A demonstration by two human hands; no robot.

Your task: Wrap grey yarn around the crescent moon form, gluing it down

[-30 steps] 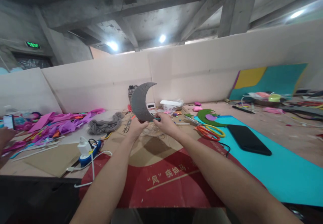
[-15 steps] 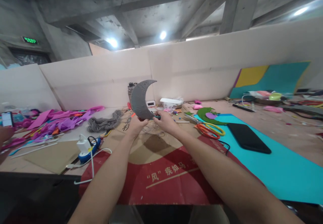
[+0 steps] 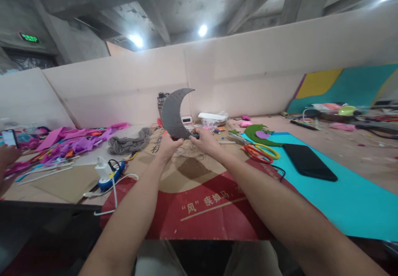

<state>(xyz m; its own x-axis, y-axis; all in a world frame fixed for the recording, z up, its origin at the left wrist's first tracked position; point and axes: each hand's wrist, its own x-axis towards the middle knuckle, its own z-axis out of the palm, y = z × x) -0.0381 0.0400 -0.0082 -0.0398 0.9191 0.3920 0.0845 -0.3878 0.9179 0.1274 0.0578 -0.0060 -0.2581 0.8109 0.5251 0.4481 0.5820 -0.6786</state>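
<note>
A grey crescent moon cutout (image 3: 173,114) stands upright above the cardboard, its hollow side facing right. My left hand (image 3: 168,146) is closed on its lower edge, the thumb pointing right. My right hand (image 3: 205,141) pinches the lower right tip, where a small dark green bit shows by the fingertips; what that bit is I cannot make out. The crescent's shadow falls on the brown and red cardboard (image 3: 199,218) below. Behind my hands lie loose clear threads and small scraps.
Left are a hank of grey yarn (image 3: 129,141), purple felt scraps (image 3: 88,141), a blue power strip (image 3: 112,177) with a white cable and another person's hand (image 3: 9,156) near a phone. Right are orange-handled scissors (image 3: 257,153), a green felt crescent (image 3: 256,135) and a black phone (image 3: 309,162) on a turquoise sheet (image 3: 351,201).
My view has tipped slightly downward, so most things sit higher in the picture. Both hands keep their hold on the grey crescent, which looks nearly unchanged in pose.
</note>
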